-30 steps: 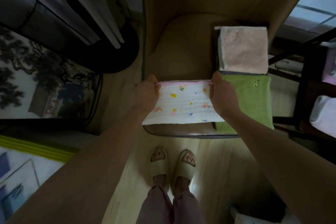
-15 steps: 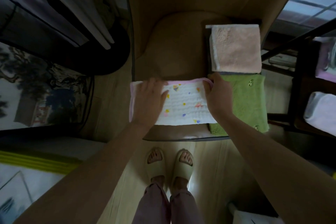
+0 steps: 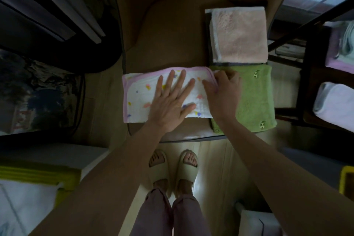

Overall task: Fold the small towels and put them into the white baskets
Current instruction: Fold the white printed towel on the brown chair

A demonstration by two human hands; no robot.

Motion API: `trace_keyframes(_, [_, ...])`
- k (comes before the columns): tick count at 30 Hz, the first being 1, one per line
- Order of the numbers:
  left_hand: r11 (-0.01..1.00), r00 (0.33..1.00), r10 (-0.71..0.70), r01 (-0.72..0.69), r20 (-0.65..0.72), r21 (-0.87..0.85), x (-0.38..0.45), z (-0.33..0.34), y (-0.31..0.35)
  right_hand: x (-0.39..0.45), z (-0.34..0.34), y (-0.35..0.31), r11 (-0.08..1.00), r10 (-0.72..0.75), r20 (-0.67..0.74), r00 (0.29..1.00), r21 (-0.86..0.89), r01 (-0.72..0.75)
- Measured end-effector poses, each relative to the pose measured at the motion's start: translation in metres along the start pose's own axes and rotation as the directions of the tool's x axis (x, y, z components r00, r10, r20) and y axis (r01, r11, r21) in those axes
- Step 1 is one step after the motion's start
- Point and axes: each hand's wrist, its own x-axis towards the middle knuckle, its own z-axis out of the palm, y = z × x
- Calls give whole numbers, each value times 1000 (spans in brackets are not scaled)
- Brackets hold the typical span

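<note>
The left hand (image 3: 170, 101) is pressing flat, fingers straight, on the white pink-edged dotted towel (image 3: 141, 94) lying on the brown table (image 3: 172, 34); the right hand (image 3: 222, 96) is pinching its right fold beside a green terry towel (image 3: 254, 97), a folded pink towel (image 3: 239, 34) beyond.

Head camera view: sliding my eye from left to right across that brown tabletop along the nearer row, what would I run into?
White towel with coloured spots → left hand lying flat on it → right hand at its right end → green towel.
</note>
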Motion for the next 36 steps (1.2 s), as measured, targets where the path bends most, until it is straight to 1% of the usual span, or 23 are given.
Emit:
trace_keyframes(1, [1000,1000,13,-13,-4,4,0,-1,0,2,2,-4,998,34,-2,999,52,-34])
trace_keyframes(3, [999,999,32,-32,-6,5,0,-3,-1,5,2,-10,960,177,-35,984,226,-165])
trace_keyframes(5, [999,999,48,-48,5,23,0,-4,-2,6,-1,-15,858,331,-37,943,428,-284])
trace_keyframes(6, [998,998,58,-58,10,33,-1,-4,-3,6,-2,-16,822,379,-23,925,467,-325])
trace_keyframes(8, [996,997,73,-74,11,40,-1,-4,-4,7,-2,-17,837,404,27,914,392,-382])
trace_keyframes(11, [995,996,94,-94,7,38,-1,-3,-6,7,0,-18,927,329,85,941,159,-339])
trace_keyframes(13, [993,994,108,-109,12,51,-1,-3,-7,8,1,-19,959,269,69,961,80,-274])
trace_keyframes(16, [986,987,158,-159,19,44,-1,-2,-10,8,0,-12,960,149,-12,989,243,-142])
trace_keyframes(18, [980,981,194,-195,27,50,-1,-3,-12,9,-4,-2,954,39,-12,999,298,-34])
trace_keyframes(20, [979,980,197,-199,42,52,-2,-3,-12,11,-4,9,965,-52,17,999,256,46])
trace_keyframes(22, [981,980,184,-188,78,50,-1,-4,-12,11,0,17,979,-86,38,996,189,77])
trace_keyframes(24, [977,970,211,-213,117,10,-1,-12,-13,10,3,18,991,-64,34,997,124,59])
trace_keyframes(26, [962,965,255,-246,67,-114,-4,-22,-22,7,-1,14,997,-12,-11,1000,80,13])
trace_keyframes(27, [958,979,204,-202,-13,-203,-7,-27,-30,5,-5,12,1000,-4,-61,998,12,5])
trace_keyframes(28, [953,990,77,-108,-120,-282,-13,-31,-40,1,-8,9,996,-40,-116,992,-86,30])
trace_keyframes(29, [931,968,-112,22,-227,-365,-20,-33,-51,-5,-11,4,983,-113,-156,981,-164,87])
trace_keyframes(30, [872,904,-315,156,-289,-463,-28,-35,-62,-12,-11,-4,963,-217,-167,962,-195,183])
trace_keyframes(31, [780,834,-479,261,-275,-569,-36,-36,-73,-18,-8,-12,932,-333,-130,934,-199,305])
trace_keyframes(32, [661,786,-586,324,-196,-677,-41,-36,-81,-23,-1,-20,889,-435,-51,899,-186,419])
trace_keyframes(33, [532,766,-638,363,-81,-765,-44,-35,-87,-27,7,-26,847,-504,46,863,-172,504])
trace_keyframes(34, [443,767,-642,390,18,-807,-44,-34,-90,-29,16,-31,814,-543,134,829,-160,559])
trace_keyframes(35, [425,784,-617,402,65,-811,-44,-34,-93,-29,24,-34,787,-566,199,800,-160,596])
trace_keyframes(36, [461,809,-585,393,61,-796,-43,-34,-94,-27,31,-34,761,-583,242,776,-173,625])
